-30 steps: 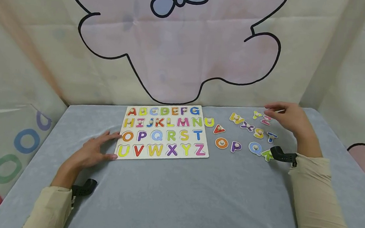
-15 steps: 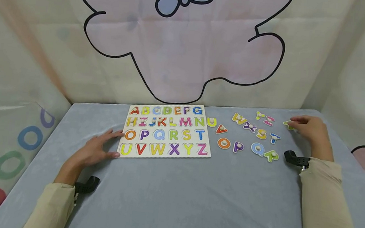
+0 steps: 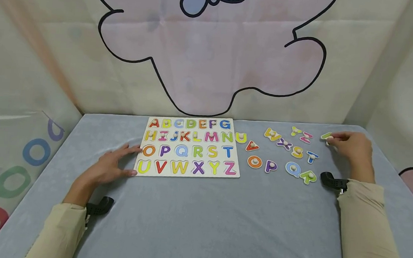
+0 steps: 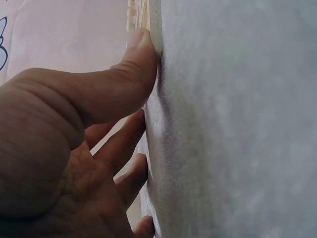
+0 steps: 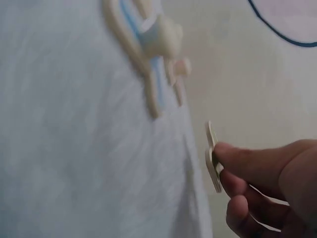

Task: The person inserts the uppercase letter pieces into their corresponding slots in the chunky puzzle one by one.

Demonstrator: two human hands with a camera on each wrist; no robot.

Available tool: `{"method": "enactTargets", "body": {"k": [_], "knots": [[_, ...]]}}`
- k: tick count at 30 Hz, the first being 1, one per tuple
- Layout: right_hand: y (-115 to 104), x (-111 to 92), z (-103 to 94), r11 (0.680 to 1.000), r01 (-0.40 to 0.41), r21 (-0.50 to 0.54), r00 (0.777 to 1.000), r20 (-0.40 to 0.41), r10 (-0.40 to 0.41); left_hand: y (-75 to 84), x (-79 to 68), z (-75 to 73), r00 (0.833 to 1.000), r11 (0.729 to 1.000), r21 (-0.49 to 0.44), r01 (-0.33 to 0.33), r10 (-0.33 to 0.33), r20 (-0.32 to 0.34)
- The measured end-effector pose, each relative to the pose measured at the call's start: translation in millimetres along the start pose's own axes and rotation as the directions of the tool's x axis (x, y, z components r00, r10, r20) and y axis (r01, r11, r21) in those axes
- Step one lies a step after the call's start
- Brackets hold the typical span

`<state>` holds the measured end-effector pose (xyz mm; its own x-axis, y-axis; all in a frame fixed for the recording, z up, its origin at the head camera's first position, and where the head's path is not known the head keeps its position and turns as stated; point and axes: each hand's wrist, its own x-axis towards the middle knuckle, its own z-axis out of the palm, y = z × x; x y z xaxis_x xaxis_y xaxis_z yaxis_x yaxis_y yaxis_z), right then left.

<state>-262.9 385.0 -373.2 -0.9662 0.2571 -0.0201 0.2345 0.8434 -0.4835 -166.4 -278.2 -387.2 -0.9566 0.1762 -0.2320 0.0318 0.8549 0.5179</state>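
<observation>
Green letter piece (image 3: 326, 135) at tips of right hand (image 3: 354, 149), pinched; left hand (image 3: 109, 167) outspread, touching board (image 3: 190, 151).

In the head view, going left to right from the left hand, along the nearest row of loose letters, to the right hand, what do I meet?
Left hand, letter board, orange O, purple P, blue Q, green R, held green piece, right hand.

Left hand (image 3: 109, 167) splayed, right hand (image 3: 354, 148) pinched

The board (image 3: 189, 160) lies on the table (image 3: 198, 226), left of the loose letter pieces (image 3: 284, 143).
</observation>
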Motion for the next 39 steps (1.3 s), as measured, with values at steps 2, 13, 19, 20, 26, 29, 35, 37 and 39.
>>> {"method": "enactTargets", "body": {"k": [2, 13, 19, 20, 26, 29, 35, 37, 39], "knots": [[-5.6, -0.2, -0.4, 1.000, 0.018, 0.011, 1.000, 0.016, -0.018, -0.1, 0.2, -0.7, 1.000, 1.000, 0.002, -0.004, 0.004, 0.000], [-56.1, -11.1, 6.3, 0.980, 0.193, 0.051, 0.951, 0.235, -0.199, -1.0, -1.3, 3.4, 0.999, 0.999, -0.014, -0.044, 0.044, -0.010], [-90.5, -23.2, 21.6, 0.941, 0.331, 0.077, 0.886, 0.318, -0.338, 2.9, -0.8, 2.6, 1.000, 1.000, -0.002, -0.018, 0.018, -0.007], [-95.2, -24.8, 24.9, 0.934, 0.349, 0.074, 0.876, 0.328, -0.354, 3.5, -1.0, 2.1, 1.000, 1.000, -0.001, -0.016, 0.016, -0.006], [-111.3, -30.1, 42.6, 0.887, 0.447, 0.119, 0.810, 0.367, -0.458, 3.5, -1.5, -0.1, 1.000, 1.000, 0.001, -0.012, 0.012, -0.005], [-113.7, -32.5, 47.8, 0.874, 0.465, 0.144, 0.791, 0.376, -0.483, 2.8, -1.1, 0.1, 1.000, 1.000, -0.006, -0.015, 0.015, -0.002], [-116.6, -35.2, 52.7, 0.878, 0.456, 0.146, 0.783, 0.403, -0.474, 3.4, -1.5, -0.6, 1.000, 1.000, -0.011, -0.011, 0.011, -0.001], [-117.3, -35.4, 53.1, 0.879, 0.455, 0.141, 0.783, 0.408, -0.471, 2.9, -1.0, -0.5, 1.000, 1.000, -0.005, -0.005, 0.005, 0.000], [-117.9, -35.5, 53.1, 0.879, 0.456, 0.139, 0.783, 0.407, -0.470, 2.5, -0.1, 0.0, 1.000, 1.000, -0.002, 0.004, -0.004, 0.002]]}}
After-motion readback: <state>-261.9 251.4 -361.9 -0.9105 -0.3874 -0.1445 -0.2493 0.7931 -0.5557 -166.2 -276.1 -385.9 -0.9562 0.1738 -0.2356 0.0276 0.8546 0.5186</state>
